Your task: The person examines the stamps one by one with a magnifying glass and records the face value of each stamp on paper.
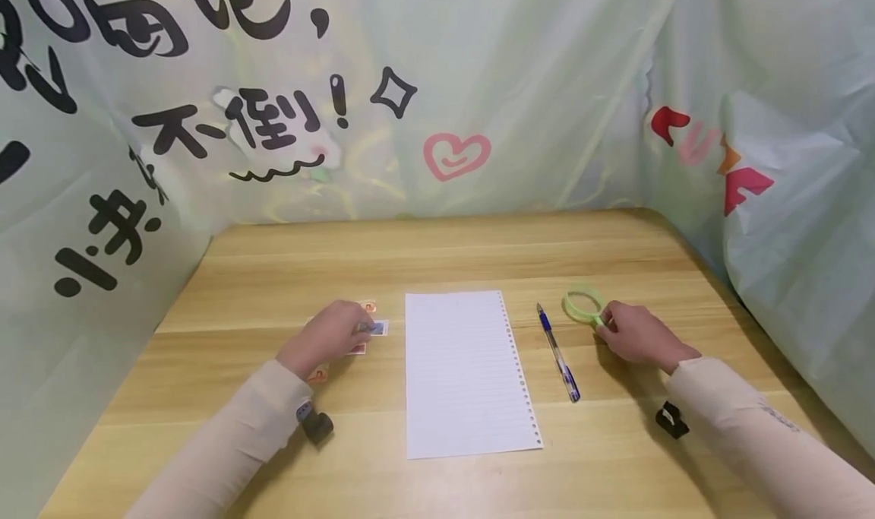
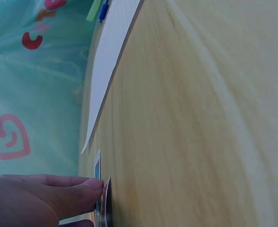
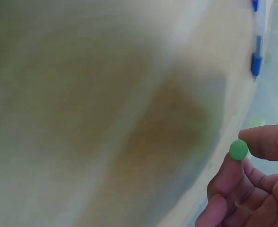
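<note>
Where the printed curtain (image 1: pixel 533 71) borders the slanted left edge of the wooden table (image 1: pixel 437 257), we find a broad band of wood running inward to the left hand (image 1: pixel 326 338). We observe its thumb and forefinger drawn close together at the white-bordered blue card (image 1: pixel 380 328); we cannot tell whether they pinch it. About these fingers lie an upper orange card (image 1: pixel 369 306), a red card (image 1: pixel 358 349) and a lower orange card (image 1: pixel 318 375), the last beside the wrist. A narrow gap separates this group from the white ruled sheet (image 1: pixel 461 375), which lies flat with a row of holes along its right edge. Next we locate the pen (image 1: pixel 557 354), clear-barrelled with blue ends, slanted between narrow lanes of wood. The magnifying glass (image 1: pixel 581 319) is just right of it: pale green, round-rimmed, with wood grain visible inside the rim. We see the right hand (image 1: pixel 641 337) pinching its handle, whose end shows as a green disc in the right wrist view; we cannot tell whether the rim touches the table. Farther right, a strip of wood extends to the table's right edge, where the curtain hangs close.
</note>
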A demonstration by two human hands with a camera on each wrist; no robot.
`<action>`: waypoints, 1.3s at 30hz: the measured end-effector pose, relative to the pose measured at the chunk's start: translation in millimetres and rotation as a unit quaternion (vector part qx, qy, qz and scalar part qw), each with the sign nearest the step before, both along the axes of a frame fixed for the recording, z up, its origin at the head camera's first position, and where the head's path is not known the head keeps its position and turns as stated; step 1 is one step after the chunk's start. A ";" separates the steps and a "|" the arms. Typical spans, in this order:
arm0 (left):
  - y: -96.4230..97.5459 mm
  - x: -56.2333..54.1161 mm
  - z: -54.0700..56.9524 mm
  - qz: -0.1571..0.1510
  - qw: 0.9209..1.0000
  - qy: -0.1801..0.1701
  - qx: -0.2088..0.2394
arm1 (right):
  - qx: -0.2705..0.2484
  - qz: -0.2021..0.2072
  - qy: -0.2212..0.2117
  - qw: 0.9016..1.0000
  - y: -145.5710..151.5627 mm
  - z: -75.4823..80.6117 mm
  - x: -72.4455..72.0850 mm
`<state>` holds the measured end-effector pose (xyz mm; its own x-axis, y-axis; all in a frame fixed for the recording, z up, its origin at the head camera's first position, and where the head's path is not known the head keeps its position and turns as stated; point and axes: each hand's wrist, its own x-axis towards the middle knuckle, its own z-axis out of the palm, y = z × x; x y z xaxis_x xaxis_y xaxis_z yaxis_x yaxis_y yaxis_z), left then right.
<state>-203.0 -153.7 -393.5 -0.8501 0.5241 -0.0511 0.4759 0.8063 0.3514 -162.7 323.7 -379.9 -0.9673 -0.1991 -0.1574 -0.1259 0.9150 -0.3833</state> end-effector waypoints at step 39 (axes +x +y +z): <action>1.3 -13.3 -6.4 0.032 0.999 0.008 0.034 | 0.010 0.175 0.028 0.984 -199.8 11.0 -45.4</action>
<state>-216.3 -152.4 -399.9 -0.8821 0.4710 -0.0035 0.4306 0.8093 0.3995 -208.1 123.9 -369.0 -0.8472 -0.5192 -0.1123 -0.4555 0.8188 -0.3493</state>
